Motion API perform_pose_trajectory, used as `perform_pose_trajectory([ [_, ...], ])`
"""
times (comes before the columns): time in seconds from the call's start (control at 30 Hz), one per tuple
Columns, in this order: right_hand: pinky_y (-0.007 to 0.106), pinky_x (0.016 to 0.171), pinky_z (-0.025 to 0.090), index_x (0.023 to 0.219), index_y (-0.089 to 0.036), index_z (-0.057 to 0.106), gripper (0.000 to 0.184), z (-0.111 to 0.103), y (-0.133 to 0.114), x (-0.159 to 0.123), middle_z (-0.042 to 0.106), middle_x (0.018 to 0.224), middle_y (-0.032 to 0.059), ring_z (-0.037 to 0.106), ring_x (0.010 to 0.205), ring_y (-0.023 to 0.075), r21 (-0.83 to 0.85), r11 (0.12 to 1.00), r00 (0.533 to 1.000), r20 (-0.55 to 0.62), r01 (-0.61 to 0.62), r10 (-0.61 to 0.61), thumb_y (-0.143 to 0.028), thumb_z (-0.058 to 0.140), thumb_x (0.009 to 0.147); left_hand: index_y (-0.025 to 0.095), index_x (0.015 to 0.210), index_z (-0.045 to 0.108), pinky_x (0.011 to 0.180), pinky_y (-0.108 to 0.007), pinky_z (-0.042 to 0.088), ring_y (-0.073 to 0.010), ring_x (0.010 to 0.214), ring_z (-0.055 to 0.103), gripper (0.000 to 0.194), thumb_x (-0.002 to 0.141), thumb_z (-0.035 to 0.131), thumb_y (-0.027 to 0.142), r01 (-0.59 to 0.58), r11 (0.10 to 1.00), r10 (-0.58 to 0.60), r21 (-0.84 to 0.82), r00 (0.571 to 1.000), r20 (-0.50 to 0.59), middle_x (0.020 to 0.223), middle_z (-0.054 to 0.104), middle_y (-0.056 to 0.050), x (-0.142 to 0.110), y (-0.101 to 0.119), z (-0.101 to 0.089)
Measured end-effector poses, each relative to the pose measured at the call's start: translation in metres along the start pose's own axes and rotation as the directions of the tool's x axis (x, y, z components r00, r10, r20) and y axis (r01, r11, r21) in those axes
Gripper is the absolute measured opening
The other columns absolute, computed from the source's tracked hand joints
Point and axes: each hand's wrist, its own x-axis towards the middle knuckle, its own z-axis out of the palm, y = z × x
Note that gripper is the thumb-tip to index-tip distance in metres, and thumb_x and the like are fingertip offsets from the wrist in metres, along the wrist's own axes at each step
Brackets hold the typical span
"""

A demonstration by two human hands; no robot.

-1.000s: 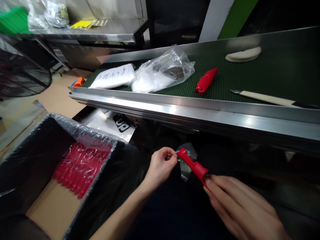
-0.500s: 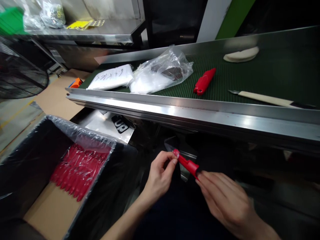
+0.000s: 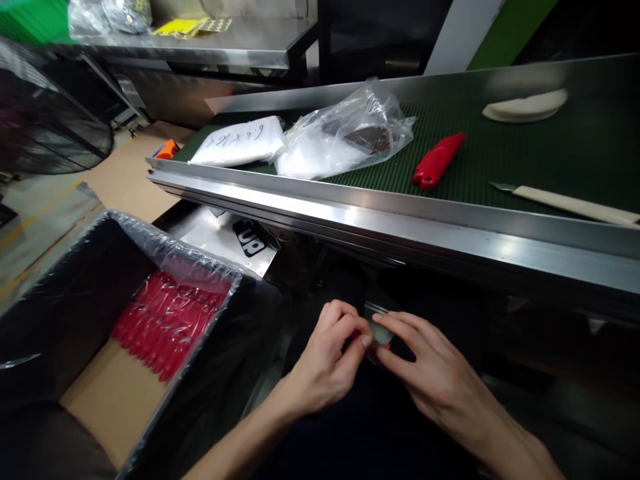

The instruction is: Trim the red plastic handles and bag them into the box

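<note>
My left hand [image 3: 335, 357] is closed, thumb and fingertips pinched at the edge of a small clear plastic bag [image 3: 383, 332]. On the bag's other side, my right hand [image 3: 433, 370] grips it between thumb and forefinger. A sliver of a red plastic handle [image 3: 387, 346] shows by the right thumb; the fingers and the bag hide the rest. Both hands are over my lap, below the conveyor's metal edge. Another red plastic handle [image 3: 439, 160] lies on the green ribbed belt [image 3: 465, 193] above them.
A lined box [image 3: 173, 253] at left holds rows of bagged red handles [image 3: 167, 323] over cardboard. On the belt lie a white packet [image 3: 240, 141], an opened clear bag [image 3: 345, 137], a pale-handled knife [image 3: 565, 200] and a whitish curved pad [image 3: 525, 107]. A fan [image 3: 55, 113] stands far left.
My right hand has shifted left and its fingers have come up to the bag beside my left hand. The red handle, plainly visible before, is now mostly hidden. The view has turned slightly.
</note>
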Motion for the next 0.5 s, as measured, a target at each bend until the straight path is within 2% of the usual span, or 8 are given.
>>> perform_pose_trajectory([
  [0.07, 0.044, 0.094, 0.052, 0.117, -0.020, 0.060, 0.037, -0.007, 0.001, 0.008, 0.050, 0.135, 0.0123, 0.048, 0.124, 0.0263, 0.122, 0.992, 0.995, 0.090, 0.024, -0.035, -0.002, 0.044, 0.089, 0.018, 0.086, 0.062, 0.086, -0.030, 0.044, -0.0180, 0.094, 0.051, 0.013, 0.093, 0.052, 0.023, 0.019, 0.999, -0.015, -0.043, 0.995, 0.101, 0.098, 0.051, -0.006, 0.002, 0.001, -0.010],
  [0.13, 0.034, 0.091, 0.052, 0.114, -0.021, 0.060, 0.029, -0.007, -0.004, 0.015, 0.057, 0.125, 0.0102, 0.055, 0.113, 0.0197, 0.331, 0.943, 0.992, 0.125, -0.034, -0.008, -0.007, 0.045, 0.093, 0.017, 0.088, 0.060, 0.085, -0.029, 0.045, -0.0170, 0.093, 0.053, 0.017, 0.095, 0.049, 0.028, 0.045, 0.994, -0.030, -0.100, 0.989, 0.142, 0.100, 0.053, -0.006, 0.002, 0.000, -0.018],
  [0.2, 0.024, 0.086, 0.052, 0.110, -0.024, 0.063, 0.022, -0.002, -0.010, 0.019, 0.062, 0.114, 0.0049, 0.060, 0.102, 0.0142, 0.525, 0.833, 0.984, 0.120, -0.176, 0.132, -0.014, 0.050, 0.094, 0.018, 0.102, 0.059, 0.087, -0.029, 0.047, -0.0171, 0.097, 0.056, 0.021, 0.097, 0.045, 0.033, 0.078, 0.983, -0.051, -0.163, 0.985, 0.166, 0.105, 0.057, -0.007, 0.000, -0.004, -0.025],
  [0.23, 0.021, 0.084, 0.051, 0.107, -0.026, 0.064, 0.019, 0.001, -0.013, 0.021, 0.064, 0.108, 0.0019, 0.062, 0.097, 0.0120, 0.590, 0.769, 0.968, 0.108, -0.245, 0.226, -0.017, 0.053, 0.094, 0.019, 0.114, 0.056, 0.090, -0.031, 0.047, -0.0182, 0.102, 0.057, 0.025, 0.096, 0.050, 0.036, 0.102, 0.979, -0.069, -0.174, 0.980, 0.188, 0.111, 0.058, -0.007, -0.002, -0.005, -0.027],
  [0.3, 0.016, 0.085, 0.049, 0.102, -0.029, 0.066, 0.015, 0.008, -0.018, 0.023, 0.066, 0.102, -0.0023, 0.063, 0.094, 0.0093, 0.658, 0.667, 0.916, 0.090, -0.348, 0.390, -0.022, 0.058, 0.093, 0.024, 0.134, 0.043, 0.099, -0.035, 0.044, -0.0222, 0.115, 0.055, 0.057, 0.085, 0.068, 0.037, 0.140, 0.985, -0.116, -0.096, 0.967, 0.226, 0.126, 0.056, -0.008, -0.007, -0.009, -0.029],
  [0.37, 0.013, 0.083, 0.049, 0.101, -0.030, 0.067, 0.012, 0.014, -0.020, 0.026, 0.067, 0.102, -0.0037, 0.063, 0.094, 0.0082, 0.687, 0.613, 0.883, 0.092, -0.391, 0.461, -0.026, 0.059, 0.093, 0.026, 0.142, 0.036, 0.104, -0.039, 0.040, -0.0250, 0.119, 0.053, 0.076, 0.077, 0.075, 0.030, 0.163, 0.985, -0.170, 0.051, 0.963, 0.207, 0.133, 0.054, -0.007, -0.012, -0.012, -0.027],
  [0.43, 0.014, 0.079, 0.052, 0.103, -0.030, 0.067, 0.013, 0.017, -0.018, 0.029, 0.067, 0.103, -0.0029, 0.065, 0.092, 0.0096, 0.703, 0.577, 0.879, 0.145, -0.415, 0.455, -0.032, 0.061, 0.092, 0.025, 0.142, 0.037, 0.097, -0.039, 0.045, -0.0233, 0.107, 0.059, 0.069, 0.080, 0.067, 0.023, 0.189, 0.973, -0.208, 0.132, 0.967, 0.150, 0.124, 0.059, -0.007, -0.016, -0.014, -0.024],
  [0.5, 0.017, 0.077, 0.053, 0.104, -0.029, 0.067, 0.018, 0.016, -0.015, 0.033, 0.067, 0.102, -0.0017, 0.066, 0.090, 0.0115, 0.708, 0.551, 0.879, 0.217, -0.442, 0.425, -0.036, 0.066, 0.088, 0.024, 0.142, 0.036, 0.080, -0.034, 0.050, -0.0190, 0.086, 0.063, 0.066, 0.080, 0.059, 0.018, 0.229, 0.968, -0.241, 0.101, 0.962, 0.125, 0.108, 0.065, -0.005, -0.019, -0.016, -0.021],
])
